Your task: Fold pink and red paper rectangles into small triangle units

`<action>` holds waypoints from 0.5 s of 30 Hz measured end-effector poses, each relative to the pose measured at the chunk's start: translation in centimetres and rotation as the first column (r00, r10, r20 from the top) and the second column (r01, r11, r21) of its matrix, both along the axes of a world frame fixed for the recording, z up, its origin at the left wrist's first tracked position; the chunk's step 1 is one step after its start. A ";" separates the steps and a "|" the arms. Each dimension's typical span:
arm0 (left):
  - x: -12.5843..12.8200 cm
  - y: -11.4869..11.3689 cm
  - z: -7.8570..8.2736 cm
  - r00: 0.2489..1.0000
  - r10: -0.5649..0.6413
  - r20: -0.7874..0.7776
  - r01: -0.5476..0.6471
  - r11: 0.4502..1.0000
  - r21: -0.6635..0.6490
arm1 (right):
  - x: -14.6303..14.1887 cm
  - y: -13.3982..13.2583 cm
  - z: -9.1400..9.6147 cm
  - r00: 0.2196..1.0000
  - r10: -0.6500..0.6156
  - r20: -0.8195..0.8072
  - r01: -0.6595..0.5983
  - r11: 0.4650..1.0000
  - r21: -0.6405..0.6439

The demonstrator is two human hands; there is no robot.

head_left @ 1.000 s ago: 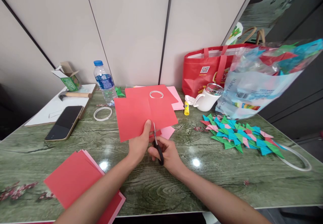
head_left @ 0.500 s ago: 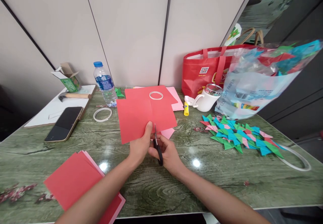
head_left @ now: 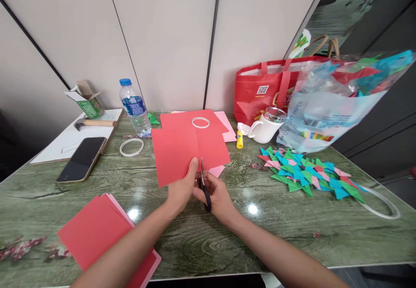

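Note:
My left hand pinches the near edge of a red paper sheet, thumb on top, holding it up above the green table. My right hand is closed round the black handles of a pair of scissors. The blades point away from me and sit in the sheet's near edge, along its centre fold line. Under the sheet lie more red and pink sheets with a white tape ring on them.
A stack of red and pink paper lies near left. A phone, tape ring, water bottle and hammer are far left. A glue stick, white mug, red bag, plastic bag and folded paper pieces are to the right.
The scissors have crept slightly forward into the sheet's near edge, and the sheet has shifted a little to the right. Both hands stay in nearly the same place.

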State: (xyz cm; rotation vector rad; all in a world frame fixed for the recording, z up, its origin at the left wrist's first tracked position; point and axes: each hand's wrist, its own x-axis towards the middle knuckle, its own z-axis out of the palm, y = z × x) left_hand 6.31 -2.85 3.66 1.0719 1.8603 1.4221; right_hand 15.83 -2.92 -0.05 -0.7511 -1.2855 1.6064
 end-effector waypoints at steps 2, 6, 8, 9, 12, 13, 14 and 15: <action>0.0 0.0 0.1 1.000 0.000 0.003 0.000 1.000 0.005 | 0.0 0.0 0.1 1.000 0.001 -0.003 -0.001 1.000 -0.006; 0.0 0.0 0.0 1.000 -0.001 0.007 0.001 1.000 0.009 | 0.0 0.0 0.2 1.000 -0.003 -0.007 0.003 1.000 -0.020; 0.0 0.0 0.0 1.000 -0.002 0.009 0.002 1.000 0.008 | 0.0 0.0 0.2 1.000 -0.002 0.002 0.002 1.000 -0.027; 0.0 0.0 0.0 1.000 -0.004 0.010 0.004 1.000 0.005 | 0.0 0.0 0.2 1.000 -0.001 0.006 0.001 1.000 -0.029; -0.1 0.0 0.0 1.000 -0.004 0.014 0.004 1.000 -0.004 | 0.0 -0.1 0.2 1.000 0.001 0.003 -0.001 1.000 -0.027; -0.1 0.1 0.0 1.000 0.000 0.017 0.000 1.000 -0.006 | 0.0 -0.1 0.2 1.000 0.000 -0.002 0.000 1.000 -0.024; -0.1 0.1 0.0 1.000 0.003 0.024 -0.003 1.000 -0.009 | 0.0 -0.1 0.1 1.000 -0.001 -0.007 0.000 1.000 -0.020; -0.1 0.2 -0.1 0.999 0.009 0.033 -0.008 1.000 -0.011 | 0.0 -0.1 0.1 1.000 0.000 -0.010 0.000 1.000 -0.019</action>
